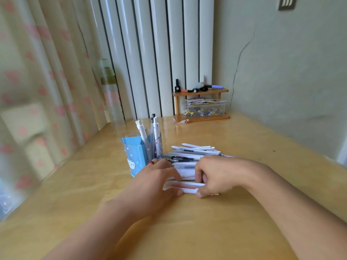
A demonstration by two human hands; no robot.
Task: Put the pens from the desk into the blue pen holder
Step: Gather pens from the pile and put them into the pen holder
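Observation:
A blue pen holder (134, 156) stands on the wooden desk (187, 222), with three pens (148, 136) upright in it. To its right lies a pile of white, grey and black pens (195, 152). My left hand (155, 181) and my right hand (216, 173) rest at the near end of the pile. Both close their fingers around the nearest white pens (185, 185), one with a red streak. My hands hide part of the pile.
A small wooden shelf (201, 92) with a clear box of clips stands at the back by the wall. A tall bottle (110, 94) is at the back left beside the curtain. A pink scrap lies near the shelf.

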